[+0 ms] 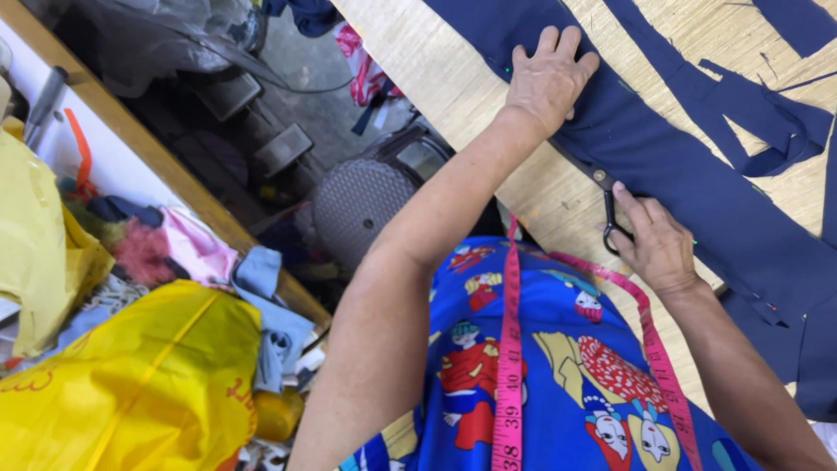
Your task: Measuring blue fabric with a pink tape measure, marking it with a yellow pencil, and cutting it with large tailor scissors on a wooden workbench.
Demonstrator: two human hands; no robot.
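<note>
Pressing my flat, open left hand on the long navy cloth panel at twelve o'clock keeps it taut while my right hand, fingers closed through black-handled scissors, cuts along its edge on the pale wooden table.

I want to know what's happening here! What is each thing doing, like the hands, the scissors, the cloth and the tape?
left hand: pressed flat on the cloth
right hand: gripping the scissors
scissors: blades at the cloth's edge
navy cloth: spread flat on the wooden table
cloth strips: cut off, lying loose
pink measuring tape: draped down the person's front
</note>
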